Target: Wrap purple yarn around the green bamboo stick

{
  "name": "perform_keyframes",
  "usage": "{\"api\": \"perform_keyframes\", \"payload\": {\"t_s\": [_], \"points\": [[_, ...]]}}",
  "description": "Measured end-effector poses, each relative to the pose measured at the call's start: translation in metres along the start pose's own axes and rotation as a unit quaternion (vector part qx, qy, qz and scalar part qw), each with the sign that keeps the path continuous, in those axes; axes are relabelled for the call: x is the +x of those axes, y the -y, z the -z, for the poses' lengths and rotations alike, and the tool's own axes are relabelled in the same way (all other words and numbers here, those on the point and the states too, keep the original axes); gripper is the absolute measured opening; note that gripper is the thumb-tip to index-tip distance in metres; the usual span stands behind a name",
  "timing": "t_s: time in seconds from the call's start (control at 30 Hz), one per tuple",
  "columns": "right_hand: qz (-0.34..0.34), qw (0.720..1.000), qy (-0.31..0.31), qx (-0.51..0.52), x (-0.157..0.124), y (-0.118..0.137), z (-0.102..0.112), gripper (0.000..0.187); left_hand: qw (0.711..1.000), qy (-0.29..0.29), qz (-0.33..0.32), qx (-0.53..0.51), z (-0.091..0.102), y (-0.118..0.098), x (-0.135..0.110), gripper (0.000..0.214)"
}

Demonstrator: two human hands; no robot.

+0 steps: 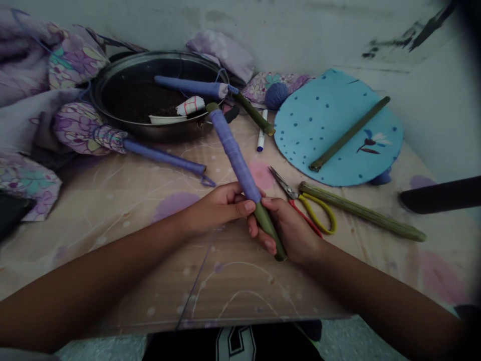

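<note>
Both hands hold a green stick point(235, 153) mostly wrapped in purple yarn, tilted up and away from me. My right hand point(287, 230) grips its bare green lower end. At the edge of the purple wrapping my left hand point(220, 205) pinches the stick, and a thin strand of yarn point(195, 283) runs down from there toward me. Red and yellow scissors point(306, 203) lie just right of my right hand.
A metal pan point(112, 90) at the back holds another wrapped stick point(191, 86) and a small cup. A third wrapped stick point(161, 156) lies left. Bare green sticks point(363, 212) rest at right, one on a blue dotted disc point(330, 150). A ball of yarn point(276, 95), a marker point(262, 133) and floral cloth point(41, 100) sit behind.
</note>
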State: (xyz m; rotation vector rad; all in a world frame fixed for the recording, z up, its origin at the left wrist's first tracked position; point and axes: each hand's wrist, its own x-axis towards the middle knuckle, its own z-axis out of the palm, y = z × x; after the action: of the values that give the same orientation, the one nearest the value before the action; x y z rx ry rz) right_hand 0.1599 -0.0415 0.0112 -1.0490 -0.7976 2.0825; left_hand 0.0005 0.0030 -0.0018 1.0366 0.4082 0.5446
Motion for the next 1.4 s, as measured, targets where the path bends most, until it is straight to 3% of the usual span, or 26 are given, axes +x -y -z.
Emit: {"api": "perform_keyframes", "payload": {"t_s": [0.17,0.27,0.33,0.43,0.57,0.73,1.0,1.23,1.4], "points": [[-0.012,1.0,0.017,0.002,-0.001,0.001,0.0,0.045,0.999,-0.043,-0.025,0.014,-0.006,0.001,-0.001,0.023],[0.023,0.999,-0.034,0.008,-0.001,0.003,-0.002,0.029,0.996,-0.075,-0.039,-0.003,-0.01,0.001,-0.002,0.024],[0.044,0.997,-0.057,0.005,0.0,0.005,-0.001,0.02,0.997,-0.064,-0.039,-0.017,-0.012,0.001,-0.002,0.025],[0.051,0.998,-0.025,0.001,0.001,0.006,0.001,0.017,0.999,-0.035,-0.022,-0.006,-0.012,-0.001,0.0,0.026],[0.067,0.998,0.008,-0.009,0.002,0.006,0.005,0.018,0.997,-0.07,-0.027,0.003,-0.012,0.001,0.002,0.031],[0.034,0.999,-0.034,0.009,0.004,0.006,0.002,0.008,0.994,-0.099,-0.047,0.006,-0.012,0.005,0.004,0.033],[0.002,0.993,0.005,0.12,0.003,0.005,0.002,0.013,0.997,-0.075,-0.021,0.016,-0.009,0.004,0.0,0.019],[-0.001,0.991,-0.009,0.134,0.004,0.006,0.001,0.015,0.998,-0.066,-0.011,0.003,-0.007,0.002,0.001,0.02],[0.01,0.992,-0.009,0.125,0.004,0.005,0.0,0.014,0.995,-0.096,-0.02,0.013,-0.007,0.004,0.002,0.021]]}}
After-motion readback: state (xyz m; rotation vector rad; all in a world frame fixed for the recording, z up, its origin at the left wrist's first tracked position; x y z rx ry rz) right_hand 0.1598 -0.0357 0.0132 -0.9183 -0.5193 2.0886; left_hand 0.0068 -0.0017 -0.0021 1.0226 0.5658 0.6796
